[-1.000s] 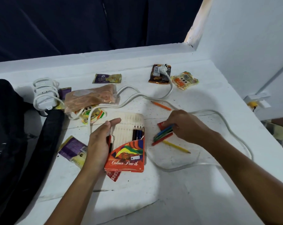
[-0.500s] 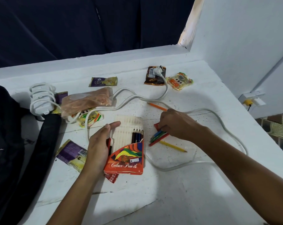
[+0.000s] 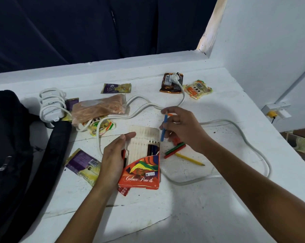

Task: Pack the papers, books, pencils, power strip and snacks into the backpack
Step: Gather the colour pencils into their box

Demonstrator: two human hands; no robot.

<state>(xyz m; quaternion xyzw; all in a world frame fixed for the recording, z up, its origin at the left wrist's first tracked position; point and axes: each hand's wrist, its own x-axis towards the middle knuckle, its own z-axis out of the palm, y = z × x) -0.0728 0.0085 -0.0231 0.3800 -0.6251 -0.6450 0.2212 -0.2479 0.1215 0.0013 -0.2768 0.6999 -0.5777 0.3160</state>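
The left hand (image 3: pixel 113 160) lies on the pencil box (image 3: pixel 142 165), thumb and fingers clasping its left edge. The right hand (image 3: pixel 183 128) pinches a blue pencil (image 3: pixel 164 128), nearly upright, just above the box's top right corner. Right of the box lie loose pencils (image 3: pixel 175 150). Left of it sits the backpack (image 3: pixel 13 155); beyond it, the power strip (image 3: pixel 51 106) and snacks (image 3: pixel 99 107).

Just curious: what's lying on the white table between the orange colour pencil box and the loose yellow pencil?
In the head view, between the orange cardboard pencil box and the yellow pencil lie a green pencil and a red pencil, side by side.
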